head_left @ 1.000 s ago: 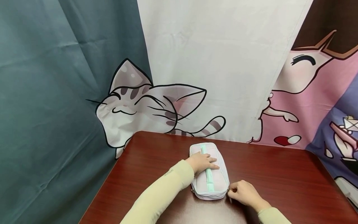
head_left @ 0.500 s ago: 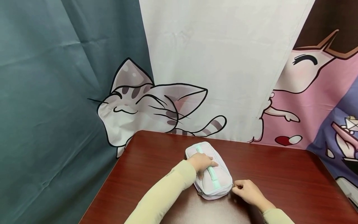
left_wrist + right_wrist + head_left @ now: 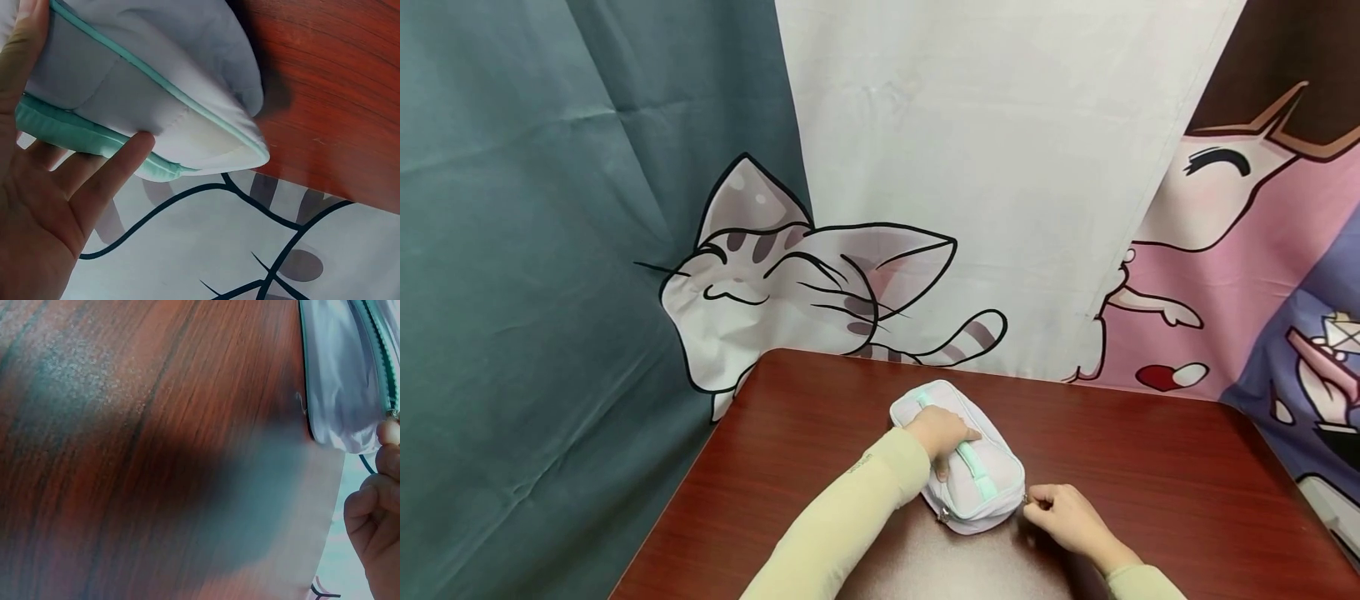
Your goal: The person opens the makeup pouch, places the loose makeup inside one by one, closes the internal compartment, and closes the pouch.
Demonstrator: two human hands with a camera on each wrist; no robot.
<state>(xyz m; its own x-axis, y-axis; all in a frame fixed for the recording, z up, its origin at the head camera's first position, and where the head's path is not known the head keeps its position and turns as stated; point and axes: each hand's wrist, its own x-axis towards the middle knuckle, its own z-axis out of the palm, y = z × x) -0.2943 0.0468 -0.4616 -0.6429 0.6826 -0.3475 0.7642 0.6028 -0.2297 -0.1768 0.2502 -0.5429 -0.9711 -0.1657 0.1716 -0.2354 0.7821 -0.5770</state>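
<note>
A pale lilac zip pouch (image 3: 1000, 467) with white piping and a mint carry strap (image 3: 976, 468) lies at an angle on the table. My left hand (image 3: 938, 433) grips its top at the strap, thumb toward the near side. In the left wrist view, fingers (image 3: 119, 169) of this hand reach in at the mint strap (image 3: 69, 128), some tips hidden behind it. At the pouch's near right corner my right hand (image 3: 1067, 512) pinches a small zipper pull (image 3: 392, 415), its fingers curled. The zipper (image 3: 379, 344) shows along the pouch's side. Another metal pull (image 3: 943, 516) hangs at the near left corner.
The dark red wooden table (image 3: 1157, 475) has a rounded far edge close to the wall hanging. Cartoon-printed cloth (image 3: 880, 275) with a cat hangs behind, and a dark teal cloth (image 3: 535, 333) falls along the left.
The pouch has turned, its far end swinging left and its near end right. My left hand has bent further round the strap; my right hand has shifted slightly right with the zipper pull.
</note>
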